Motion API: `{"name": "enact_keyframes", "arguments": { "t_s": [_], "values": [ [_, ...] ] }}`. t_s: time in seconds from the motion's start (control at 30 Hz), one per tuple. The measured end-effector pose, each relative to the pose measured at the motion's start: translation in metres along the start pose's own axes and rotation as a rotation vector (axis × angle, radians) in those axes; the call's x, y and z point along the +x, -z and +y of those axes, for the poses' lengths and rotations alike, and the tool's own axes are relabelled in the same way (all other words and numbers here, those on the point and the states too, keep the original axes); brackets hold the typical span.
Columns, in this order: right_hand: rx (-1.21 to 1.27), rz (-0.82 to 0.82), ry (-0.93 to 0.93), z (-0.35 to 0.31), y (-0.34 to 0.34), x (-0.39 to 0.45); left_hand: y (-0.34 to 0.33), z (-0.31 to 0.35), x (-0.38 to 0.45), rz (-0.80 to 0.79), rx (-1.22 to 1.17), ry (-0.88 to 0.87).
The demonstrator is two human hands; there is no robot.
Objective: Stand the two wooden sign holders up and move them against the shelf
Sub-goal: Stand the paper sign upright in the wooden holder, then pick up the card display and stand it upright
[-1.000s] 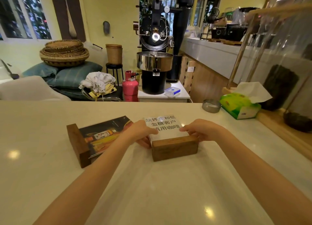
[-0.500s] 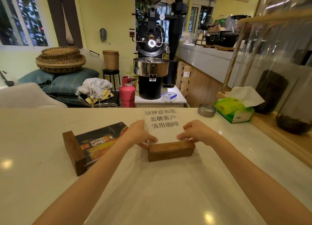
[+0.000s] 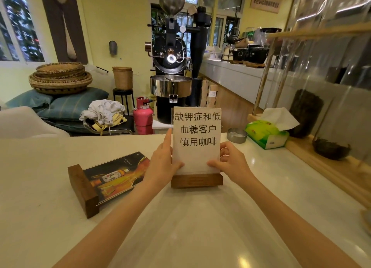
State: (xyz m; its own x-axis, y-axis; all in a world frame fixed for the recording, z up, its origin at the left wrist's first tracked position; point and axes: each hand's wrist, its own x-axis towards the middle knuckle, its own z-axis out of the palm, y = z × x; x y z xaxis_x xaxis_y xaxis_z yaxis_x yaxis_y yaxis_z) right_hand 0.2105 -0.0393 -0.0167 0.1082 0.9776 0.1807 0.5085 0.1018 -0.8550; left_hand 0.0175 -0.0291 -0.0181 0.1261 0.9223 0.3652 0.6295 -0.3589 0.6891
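Left hand [image 3: 163, 163] and right hand [image 3: 230, 163] pinch the two side edges of the white text sign holder [image 3: 196, 147], thumbs in front low on the panel. It stands upright mid-table [image 3: 40, 167] on its wooden base [image 3: 196, 181]. Second sign holder [image 3: 106, 179] lies flat just left, its block end toward the camera. The shelf [image 3: 321, 167] runs along the right, tissue box [image 3: 268, 135] and metal dish [image 3: 236, 135] near it. Step: seat base flat, then slide by the base, not the panel; likely tips otherwise. Steer clear of the tissue box.
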Motion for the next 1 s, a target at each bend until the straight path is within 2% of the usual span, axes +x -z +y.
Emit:
{"name": "enact_keyframes", "arguments": {
  "t_s": [0.27, 0.77, 0.83, 1.0],
  "values": [
    [-0.018, 0.105, 0.089, 0.007, -0.005, -0.024, -0.009, -0.009, -0.028, 0.137, -0.042, -0.146],
    [-0.059, 0.101, 0.029, 0.007, -0.008, -0.037, -0.009, -0.005, -0.044, 0.12, 0.006, -0.148],
    [-0.082, 0.167, 0.038, 0.009, -0.01, -0.04, -0.009, -0.006, -0.044, 0.109, 0.023, -0.147],
    [0.065, 0.551, 0.098, -0.001, -0.017, -0.06, 0.005, -0.009, -0.044, 0.052, 0.007, -0.149]
  ]
}}
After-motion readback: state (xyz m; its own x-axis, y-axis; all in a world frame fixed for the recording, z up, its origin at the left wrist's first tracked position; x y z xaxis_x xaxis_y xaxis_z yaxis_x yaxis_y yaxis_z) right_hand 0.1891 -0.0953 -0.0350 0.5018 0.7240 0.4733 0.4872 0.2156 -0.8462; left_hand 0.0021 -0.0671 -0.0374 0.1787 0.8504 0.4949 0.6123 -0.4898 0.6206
